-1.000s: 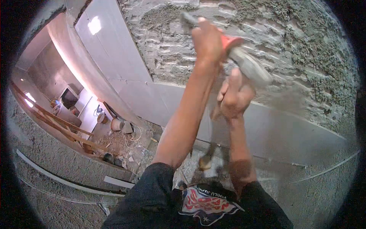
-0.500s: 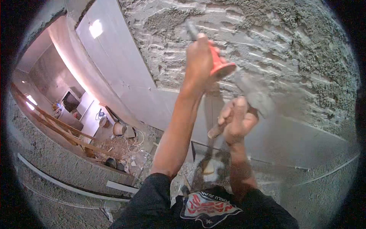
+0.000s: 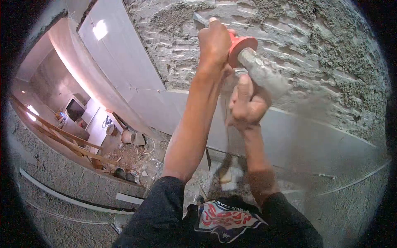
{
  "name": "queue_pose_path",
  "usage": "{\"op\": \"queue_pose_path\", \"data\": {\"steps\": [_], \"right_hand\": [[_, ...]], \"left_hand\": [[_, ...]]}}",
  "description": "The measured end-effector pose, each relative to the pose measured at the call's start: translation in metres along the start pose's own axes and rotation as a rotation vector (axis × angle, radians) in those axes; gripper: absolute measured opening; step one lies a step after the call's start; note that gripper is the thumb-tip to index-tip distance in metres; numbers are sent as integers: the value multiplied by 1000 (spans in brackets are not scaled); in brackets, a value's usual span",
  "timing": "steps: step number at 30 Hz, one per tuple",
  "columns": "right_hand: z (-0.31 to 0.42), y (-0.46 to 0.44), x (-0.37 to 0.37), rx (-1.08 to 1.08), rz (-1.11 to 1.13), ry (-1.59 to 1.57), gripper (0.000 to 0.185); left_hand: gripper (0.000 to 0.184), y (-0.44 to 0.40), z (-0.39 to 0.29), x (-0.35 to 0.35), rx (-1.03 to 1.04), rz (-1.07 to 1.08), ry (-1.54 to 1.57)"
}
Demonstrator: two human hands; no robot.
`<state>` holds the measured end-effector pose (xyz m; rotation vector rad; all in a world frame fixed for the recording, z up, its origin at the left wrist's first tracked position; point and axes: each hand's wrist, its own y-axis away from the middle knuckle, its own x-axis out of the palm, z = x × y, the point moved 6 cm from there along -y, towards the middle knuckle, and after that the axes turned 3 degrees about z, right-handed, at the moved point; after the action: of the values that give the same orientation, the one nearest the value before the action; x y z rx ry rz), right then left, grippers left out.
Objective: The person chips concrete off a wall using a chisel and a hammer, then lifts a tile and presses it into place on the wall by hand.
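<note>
L hand [image 3: 215, 45] clamped on red-guarded grey metal chisel [image 3: 238, 51], R hand [image 3: 248, 105] closed round blurred grey hammer [image 3: 271, 78]; rough grey wall [image 3: 289, 46] mostly gouged, w/ flatter bits remaining

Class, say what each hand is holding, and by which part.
The left hand holds a chisel by its red grip; the right hand holds a hammer below its blurred head.

"What sort of place was it?"
"An indoor building site. The wall [image 3: 297, 49] was rough and ridged, only partly covered by pale tiles [image 3: 120, 53]."
"And far left?"
"A bucket [image 3: 127, 136] stood among rubble [image 3: 120, 156], near planks [image 3: 66, 129]."
</note>
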<state>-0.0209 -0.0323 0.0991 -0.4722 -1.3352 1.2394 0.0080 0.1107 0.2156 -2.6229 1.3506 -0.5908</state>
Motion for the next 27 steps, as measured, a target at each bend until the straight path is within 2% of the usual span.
{"op": "queue_pose_path", "data": {"steps": [2,3,4,6,10,11,14,15,17,18,19,21,22,24,25,27], "right_hand": [[-12,-11,12,74,-35,-189,51],[-14,-7,13,146,-50,-270,50],[-19,-4,14,212,-67,-357,49],[-56,13,4,457,123,-82,43],[-77,0,6,326,197,15,41],[-83,9,7,307,204,0,41],[-39,-9,3,583,166,-149,40],[-27,-13,-4,580,89,-265,40],[-22,-11,-3,336,-119,-463,44],[-37,-10,7,416,22,-305,45],[-50,-10,13,505,164,-142,45],[-49,-18,11,531,198,-176,49],[-48,-23,9,544,215,-192,51],[-31,-14,7,397,-63,-454,54],[-40,-10,13,328,-94,-390,53],[-49,-12,10,558,170,-223,51]], "left_hand": [[33,-22,5,-1,75,-51,64],[33,-10,-3,0,71,-34,-70],[34,-10,-3,1,58,-29,-33],[36,-11,3,6,26,-22,44],[36,-14,3,10,119,-110,40],[48,-14,3,10,185,-104,-37],[51,-7,1,16,139,-79,-3],[52,-25,11,5,157,-102,-135],[45,-42,10,5,190,-84,-64],[41,-39,17,0,182,-93,-37],[43,-23,12,6,75,-123,-98],[46,-32,31,-3,224,-137,-214],[48,-35,20,1,234,-157,-194],[50,-33,4,10,218,-141,-174],[50,-25,1,11,183,-112,-179],[47,-18,6,11,145,-5,-99]]}}
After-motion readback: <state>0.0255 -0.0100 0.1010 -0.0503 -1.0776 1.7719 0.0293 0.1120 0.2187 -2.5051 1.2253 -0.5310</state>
